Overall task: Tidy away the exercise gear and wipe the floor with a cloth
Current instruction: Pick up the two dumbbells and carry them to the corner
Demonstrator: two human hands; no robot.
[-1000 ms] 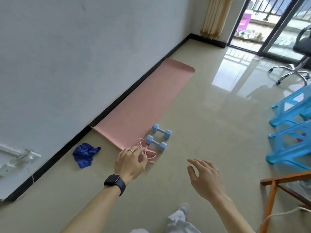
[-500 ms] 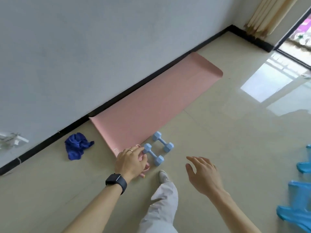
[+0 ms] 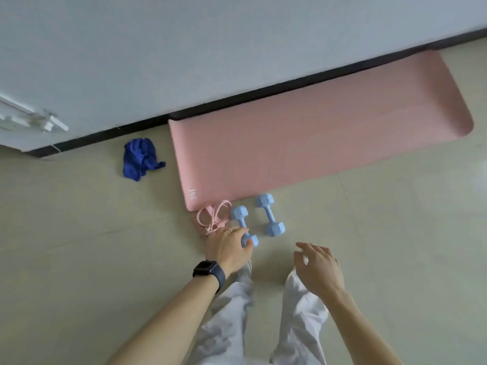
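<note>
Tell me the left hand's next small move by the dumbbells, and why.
Probably close the left hand round the handle of the nearer dumbbell and lift it: its fingers lie at that dumbbell's near end, apparently not yet wrapped round. The right hand hovers open, free for the second dumbbell.

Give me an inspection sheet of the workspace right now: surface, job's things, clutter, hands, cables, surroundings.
Surface: glossy beige tiled floor.
Job's things: pink mat lies flat along the wall; coiled pink rope at its corner; rope-side dumbbell and second dumbbell on the floor beside it; crumpled blue cloth on the rope's side of the mat, apart from it.
Clutter: nothing seen.
Hands: left hand on the rope-side dumbbell's near end, grip unclear; right hand open, holding nothing.
Cables: nothing seen.
Surroundings: white wall, black skirting, white fitting.
</note>
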